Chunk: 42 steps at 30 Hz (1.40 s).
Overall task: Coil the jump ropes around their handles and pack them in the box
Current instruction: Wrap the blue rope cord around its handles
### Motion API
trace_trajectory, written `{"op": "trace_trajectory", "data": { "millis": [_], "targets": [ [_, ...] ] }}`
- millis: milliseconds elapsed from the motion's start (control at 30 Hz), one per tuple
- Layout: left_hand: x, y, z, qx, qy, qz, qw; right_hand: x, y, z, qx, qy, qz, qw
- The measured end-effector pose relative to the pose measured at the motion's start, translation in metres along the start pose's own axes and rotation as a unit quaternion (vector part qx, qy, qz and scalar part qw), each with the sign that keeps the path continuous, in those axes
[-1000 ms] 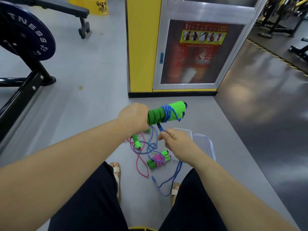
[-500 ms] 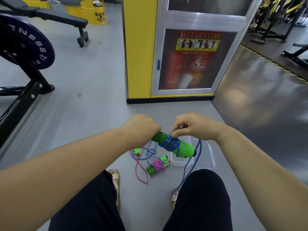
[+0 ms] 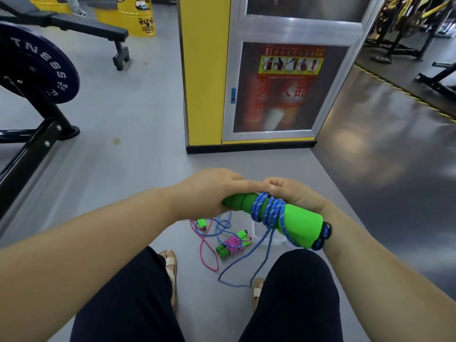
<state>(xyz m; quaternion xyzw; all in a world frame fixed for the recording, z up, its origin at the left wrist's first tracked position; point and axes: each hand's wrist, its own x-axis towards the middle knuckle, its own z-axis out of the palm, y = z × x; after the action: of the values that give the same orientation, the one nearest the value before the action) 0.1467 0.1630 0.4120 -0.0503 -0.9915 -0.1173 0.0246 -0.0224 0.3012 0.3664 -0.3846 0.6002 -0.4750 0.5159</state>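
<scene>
A: Your left hand (image 3: 209,191) grips the narrow end of the green handles (image 3: 299,222), fingers wrapped round the foam, up in the air above your knees.

B: Your right hand (image 3: 294,197) is curled round those handles from the far side, right at the coil. Whether your fingers also pinch the cord there, I cannot tell.

A: The blue rope (image 3: 269,211) sits in several turns round the middle of the handles. Its loose length drops from the coil to the floor (image 3: 123,174) and loops just beside your right sandal (image 3: 256,290).

B: Below your hands, on the floor between your feet, a second pair of handles lies bound with the pink rope (image 3: 233,243). A pink tail runs left from it and tangles with blue cord near a small loose handle (image 3: 201,222).

A: The clear box (image 3: 256,229) stands on the floor just right of that pink bundle, mostly hidden behind the handles you hold.

B: Far ahead of you is the fire extinguisher cabinet (image 3: 283,95). Far left is a weight plate (image 3: 37,67).
</scene>
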Motion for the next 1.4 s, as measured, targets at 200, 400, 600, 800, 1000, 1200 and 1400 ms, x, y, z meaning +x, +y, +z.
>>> {"op": "trace_trajectory", "data": {
  "millis": [200,400,600,800,1000,1200,1400],
  "targets": [
    [-0.006,-0.009,0.018,-0.136,0.029,-0.053,0.989,0.012,0.050,0.011,-0.032,0.071,0.090,0.993],
    [-0.005,-0.008,0.007,-0.235,0.062,-0.159,0.957,0.001,0.053,0.043,0.108,0.164,-0.013,0.981],
    [0.000,-0.017,0.002,-0.330,0.087,-0.237,0.910,0.001,0.039,0.076,0.075,0.205,-0.045,0.975],
    [0.001,-0.023,0.012,-0.227,0.076,-0.283,0.929,-0.003,0.031,0.083,-0.142,0.208,0.001,0.968],
    [0.002,-0.026,0.021,0.029,0.002,-0.293,0.956,-0.016,-0.003,0.074,-0.491,0.129,-0.005,0.862],
    [0.021,0.002,0.020,0.202,-0.129,-0.221,0.945,-0.013,-0.054,0.056,-0.688,0.109,-0.095,0.711],
    [0.021,0.008,0.006,0.239,-0.106,-0.118,0.958,-0.009,-0.078,0.014,-0.504,0.019,-0.023,0.863]
  ]
}}
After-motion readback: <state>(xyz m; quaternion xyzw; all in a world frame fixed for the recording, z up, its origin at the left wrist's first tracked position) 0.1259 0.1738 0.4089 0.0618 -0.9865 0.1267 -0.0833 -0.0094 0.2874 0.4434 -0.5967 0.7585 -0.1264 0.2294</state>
